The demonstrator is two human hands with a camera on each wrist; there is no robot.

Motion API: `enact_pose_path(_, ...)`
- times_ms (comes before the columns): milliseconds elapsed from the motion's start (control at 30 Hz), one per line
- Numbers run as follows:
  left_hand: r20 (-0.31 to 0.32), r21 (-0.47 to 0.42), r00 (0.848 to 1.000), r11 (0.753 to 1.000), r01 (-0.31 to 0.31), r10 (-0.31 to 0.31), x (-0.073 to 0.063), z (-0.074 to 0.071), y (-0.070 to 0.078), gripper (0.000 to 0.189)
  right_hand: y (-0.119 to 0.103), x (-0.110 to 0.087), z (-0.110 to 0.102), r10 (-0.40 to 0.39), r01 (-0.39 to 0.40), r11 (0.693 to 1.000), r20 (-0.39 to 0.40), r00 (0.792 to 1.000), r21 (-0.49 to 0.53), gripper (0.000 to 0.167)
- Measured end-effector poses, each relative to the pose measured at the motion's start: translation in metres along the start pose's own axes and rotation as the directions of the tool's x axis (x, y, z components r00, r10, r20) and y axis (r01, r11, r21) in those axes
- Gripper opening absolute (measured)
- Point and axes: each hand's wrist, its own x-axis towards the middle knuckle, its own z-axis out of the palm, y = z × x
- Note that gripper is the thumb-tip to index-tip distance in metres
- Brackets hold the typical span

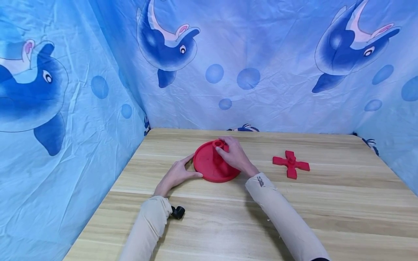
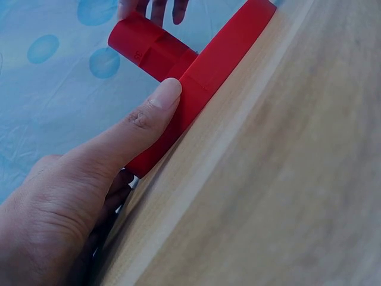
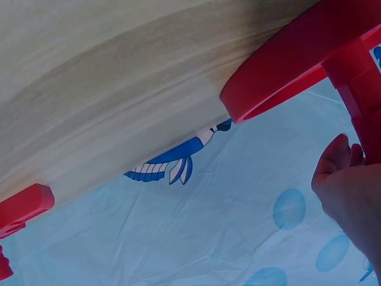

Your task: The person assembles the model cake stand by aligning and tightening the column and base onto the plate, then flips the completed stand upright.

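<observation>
Our left hand [image 1: 176, 175] grips rimmed red disc [image 1: 205, 166], prob steadying it; our right hand [image 1: 236, 156] pinches upright tube [image 1: 216, 155]. Red cross [image 1: 291, 165] right of both.

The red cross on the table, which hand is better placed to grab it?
Probably the right hand, though it must release the red post first. It's nearer the red cross. The left hand is farther, across the red dish.
</observation>
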Motion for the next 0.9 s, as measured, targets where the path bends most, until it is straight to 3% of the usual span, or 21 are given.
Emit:
enact_pose_path(133,-0.003,0.008,1.000,1.000,-0.008,0.008,-0.0003,-0.0005,0.0001,0.103,0.0001,-0.0002,0.0003,-0.027,0.027,1.000,0.001,1.000,0.015,0.048)
enact_pose_path(467,0.001,0.015,1.000,1.000,0.003,-0.003,0.0012,-0.0003,-0.0010,0.104,-0.0002,0.0001,-0.0001,0.049,-0.049,0.998,-0.003,0.999,0.027,0.058)
enact_pose_path(733,-0.010,0.020,1.000,1.000,-0.005,0.005,0.0008,-0.0001,-0.0012,0.104,0.0034,0.0012,0.0015,-0.044,0.044,0.997,0.004,0.999,0.058,0.048)
enact_pose_path(900,-0.010,0.018,1.000,1.000,-0.009,0.010,0.0020,0.0005,-0.0030,0.103,0.0045,0.0014,0.0028,-0.020,0.020,0.998,-0.009,1.000,0.058,0.049)
